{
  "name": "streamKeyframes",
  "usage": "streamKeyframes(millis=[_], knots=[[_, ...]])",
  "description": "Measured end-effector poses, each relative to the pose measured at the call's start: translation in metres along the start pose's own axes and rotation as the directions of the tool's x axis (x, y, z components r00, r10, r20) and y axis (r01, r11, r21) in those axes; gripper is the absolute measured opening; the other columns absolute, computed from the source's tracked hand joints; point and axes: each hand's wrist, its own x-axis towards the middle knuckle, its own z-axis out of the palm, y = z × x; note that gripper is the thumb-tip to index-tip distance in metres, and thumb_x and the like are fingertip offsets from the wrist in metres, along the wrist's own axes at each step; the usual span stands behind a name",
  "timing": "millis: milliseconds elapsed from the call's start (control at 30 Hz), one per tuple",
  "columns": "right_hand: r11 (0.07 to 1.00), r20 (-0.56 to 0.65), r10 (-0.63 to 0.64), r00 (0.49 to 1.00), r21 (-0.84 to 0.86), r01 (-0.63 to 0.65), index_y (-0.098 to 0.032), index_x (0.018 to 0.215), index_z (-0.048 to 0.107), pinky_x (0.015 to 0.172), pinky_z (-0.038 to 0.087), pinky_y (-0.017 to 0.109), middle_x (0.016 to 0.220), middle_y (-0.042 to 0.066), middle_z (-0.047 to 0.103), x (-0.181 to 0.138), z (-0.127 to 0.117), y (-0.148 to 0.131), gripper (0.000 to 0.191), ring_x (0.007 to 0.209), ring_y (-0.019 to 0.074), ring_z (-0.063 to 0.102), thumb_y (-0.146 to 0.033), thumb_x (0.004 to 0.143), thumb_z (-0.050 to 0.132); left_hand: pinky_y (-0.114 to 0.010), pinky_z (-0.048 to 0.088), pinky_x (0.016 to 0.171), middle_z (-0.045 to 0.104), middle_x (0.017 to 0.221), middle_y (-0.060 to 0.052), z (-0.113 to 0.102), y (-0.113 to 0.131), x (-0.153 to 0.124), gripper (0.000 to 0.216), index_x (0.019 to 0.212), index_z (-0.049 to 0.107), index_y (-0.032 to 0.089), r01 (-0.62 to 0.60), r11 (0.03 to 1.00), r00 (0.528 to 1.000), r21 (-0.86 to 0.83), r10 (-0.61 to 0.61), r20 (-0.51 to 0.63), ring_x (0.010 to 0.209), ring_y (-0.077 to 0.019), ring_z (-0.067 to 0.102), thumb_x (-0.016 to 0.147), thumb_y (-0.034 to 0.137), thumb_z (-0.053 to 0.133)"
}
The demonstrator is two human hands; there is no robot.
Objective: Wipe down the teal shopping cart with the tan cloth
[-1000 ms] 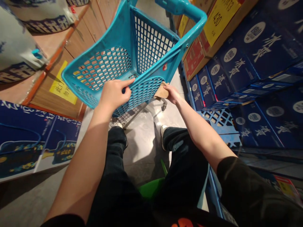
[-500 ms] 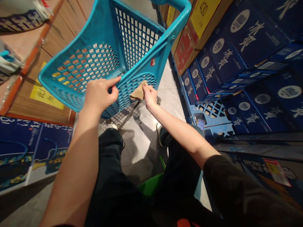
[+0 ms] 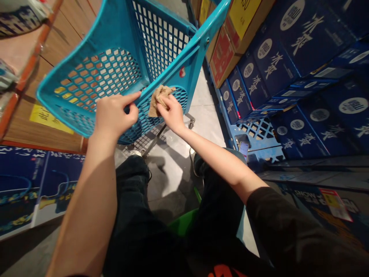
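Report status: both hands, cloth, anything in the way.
Left hand at rim of blue cart. Right hand holding crumpled tan cloth at cart's side. Blue boxes stacked at right, apart from both hands.

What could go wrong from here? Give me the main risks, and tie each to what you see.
The right hand holds a crumpled tan cloth at the perforated side of the blue cart; a fold could snag in a hole.

The left hand is at the cart's rim, its grip partly hidden; if loose, the cart might shift under pressure.

A phone lies close to the right leg, so a knee movement might knock it.
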Motion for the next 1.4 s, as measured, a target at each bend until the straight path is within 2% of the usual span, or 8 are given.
streamKeyframes(millis=[267,467,900,1000,1067,1200,1333,1400], knots=[[0.965,-0.149,0.234,0.961,-0.081,-0.248,-0.017,0.155,0.077,0.122,0.059,0.039,0.136,0.013,0.071,0.026,-0.050,0.026,0.047,0.131,0.0272,0.072,-0.019,0.115,0.052,-0.047,0.064,0.107,0.091,0.116,-0.008,0.016,-0.015,0.004,0.056,0.151,0.086,0.030,-0.070,0.997,0.993,-0.042,0.066,-0.095,0.111,-0.0332,0.083,0.104,0.035,0.055],[0.969,0.131,-0.060,0.990,-0.231,0.089,-0.026,0.155,0.079,0.111,0.061,0.035,0.141,0.013,0.075,-0.017,-0.009,0.005,0.043,0.129,0.0286,0.075,-0.023,0.117,0.058,-0.042,0.064,0.101,0.091,0.114,-0.008,0.018,-0.015,0.004,0.058,0.150,0.086,0.030,-0.057,0.998,0.993,-0.013,0.055,-0.101,0.106,-0.0320,0.083,0.103,0.036,0.053],[0.845,0.249,-0.244,0.937,-0.419,0.331,-0.025,0.142,0.085,0.097,0.055,0.037,0.122,0.012,0.078,0.015,-0.055,0.059,0.033,0.110,0.0279,0.068,-0.031,0.115,0.067,-0.046,0.066,0.102,0.092,0.123,-0.011,0.020,-0.010,0.007,0.058,0.149,0.087,0.024,-0.108,0.994,0.991,-0.027,0.105,-0.089,0.109,-0.0341,0.085,0.102,0.031,0.053],[0.895,0.071,-0.296,0.953,-0.329,0.302,-0.021,0.127,0.087,0.092,0.056,0.036,0.112,0.010,0.075,0.021,-0.057,0.068,0.026,0.103,0.0264,0.068,-0.021,0.107,0.071,-0.046,0.066,0.103,0.092,0.122,-0.011,0.023,-0.010,0.008,0.059,0.151,0.086,0.025,-0.116,0.993,0.990,-0.031,0.113,-0.087,0.109,-0.0336,0.085,0.103,0.029,0.053],[0.958,-0.230,-0.225,0.947,-0.228,0.172,-0.018,0.114,0.084,0.089,0.056,0.035,0.100,0.007,0.070,0.034,-0.064,0.072,0.023,0.095,0.0242,0.065,-0.017,0.106,0.062,-0.047,0.066,0.101,0.092,0.120,-0.012,0.025,-0.010,0.008,0.059,0.152,0.085,0.025,-0.128,0.991,0.987,-0.027,0.125,-0.097,0.110,-0.0341,0.085,0.104,0.029,0.052],[1.000,-0.596,0.000,0.803,0.012,0.008,-0.019,0.091,0.071,0.091,0.054,0.033,0.088,0.002,0.059,0.057,-0.072,0.063,0.025,0.087,0.0193,0.054,-0.011,0.105,0.052,-0.048,0.066,0.097,0.092,0.121,-0.016,0.026,-0.010,0.007,0.061,0.150,0.086,0.020,-0.145,0.989,0.985,-0.003,0.144,-0.099,0.109,-0.0369,0.086,0.103,0.031,0.049],[0.996,-0.450,-0.089,0.888,-0.018,0.091,-0.022,0.080,0.070,0.091,0.057,0.032,0.084,0.001,0.062,0.034,-0.044,0.031,0.022,0.089,0.0207,0.060,-0.011,0.099,0.066,-0.049,0.066,0.098,0.092,0.122,-0.017,0.026,-0.010,0.007,0.062,0.149,0.086,0.018,-0.143,0.990,0.985,0.000,0.143,-0.095,0.109,-0.0372,0.086,0.102,0.030,0.048],[0.982,-0.212,-0.178,0.961,-0.092,0.162,-0.021,0.095,0.080,0.091,0.058,0.032,0.095,0.003,0.070,0.013,-0.029,0.018,0.015,0.094,0.0220,0.067,-0.012,0.099,0.069,-0.049,0.066,0.098,0.092,0.123,-0.017,0.026,-0.010,0.007,0.063,0.151,0.086,0.019,-0.142,0.990,0.985,0.004,0.142,-0.103,0.111,-0.0378,0.086,0.102,0.030,0.048]])
